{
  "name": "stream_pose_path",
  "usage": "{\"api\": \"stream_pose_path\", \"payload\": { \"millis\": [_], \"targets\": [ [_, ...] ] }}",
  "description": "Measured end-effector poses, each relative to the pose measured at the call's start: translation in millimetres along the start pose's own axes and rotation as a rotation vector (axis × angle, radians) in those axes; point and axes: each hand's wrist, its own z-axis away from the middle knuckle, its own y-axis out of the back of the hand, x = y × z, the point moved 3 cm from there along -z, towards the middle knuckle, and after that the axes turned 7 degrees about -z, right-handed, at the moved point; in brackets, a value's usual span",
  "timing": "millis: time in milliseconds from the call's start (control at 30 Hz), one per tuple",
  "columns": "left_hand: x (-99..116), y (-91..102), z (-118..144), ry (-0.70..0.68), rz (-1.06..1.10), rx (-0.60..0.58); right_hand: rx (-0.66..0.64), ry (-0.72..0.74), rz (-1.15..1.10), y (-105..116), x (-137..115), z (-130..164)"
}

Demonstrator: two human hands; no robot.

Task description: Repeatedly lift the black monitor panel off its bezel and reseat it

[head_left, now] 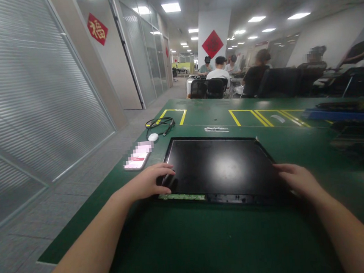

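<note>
A black LCD display panel [197, 165] lies face up on the green tabletop, a bright ceiling reflection on its screen. Along its front edge, at the left, a strip of green circuit board [184, 197] is exposed. My left hand [150, 181] grips the panel's left edge, fingers over the top and thumb by the front left corner. On the opposite side, my right hand [297, 180] holds the right edge, its fingertips on the border and the rest partly hidden below.
Left of the panel are a phone [137, 159], a white mouse [153, 137] and a coiled black cable [161, 123]. Yellow tape marks [253, 112] cross the far table. Dark items and a blue tray [329, 114] stand at right. Several people sit beyond.
</note>
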Motion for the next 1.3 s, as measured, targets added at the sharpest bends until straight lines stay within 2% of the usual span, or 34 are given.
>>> {"api": "stream_pose_path", "payload": {
  "millis": [300,467,767,1000,1167,1300],
  "targets": [
    [6.6,0.3,0.2,-0.123,-0.048,0.022,0.007,-0.031,0.062,-0.3,-8.2,2.9],
    [9.4,1.2,0.8,-0.144,-0.064,0.024,-0.022,-0.058,0.063,-1.8,-8.4,3.9],
    [7.7,-0.5,1.6,-0.131,-0.034,0.049,0.009,-0.029,0.053,1.3,-16.3,9.4],
    [8.2,-0.3,0.4,-0.079,-0.065,0.06,0.017,-0.007,0.02,1.5,-8.6,4.7],
    [-1.9,-0.7,-4.0,0.076,-0.169,0.186,-0.013,-0.001,-0.021,0.7,-3.6,2.6],
    [-11.8,-1.7,-6.9,0.177,-0.182,0.211,-0.001,-0.058,-0.021,1.2,-8.1,5.1]
  ]
}}
